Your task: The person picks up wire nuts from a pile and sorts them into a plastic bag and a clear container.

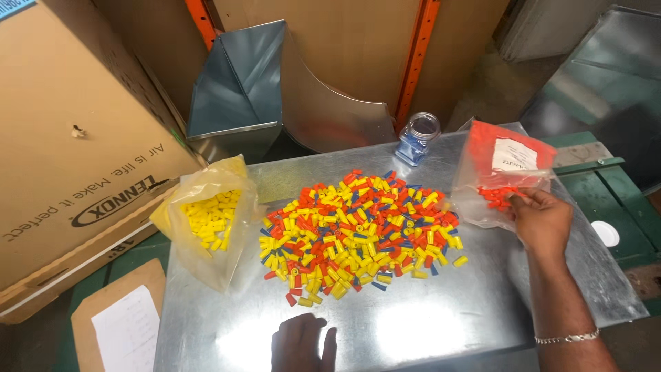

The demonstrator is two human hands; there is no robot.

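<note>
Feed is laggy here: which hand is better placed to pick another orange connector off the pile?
Probably left. The left hand rests open on the metal sheet near the mixed pile; the right hand is at the orange bag.

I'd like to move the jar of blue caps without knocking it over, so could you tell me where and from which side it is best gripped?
Probably grip the clear jar around its narrower neck, just below the open rim, coming from above. It stands upright at the far edge of the metal sheet, and the mixed pile of caps lies in front of it, so a low approach would cross them.
</note>
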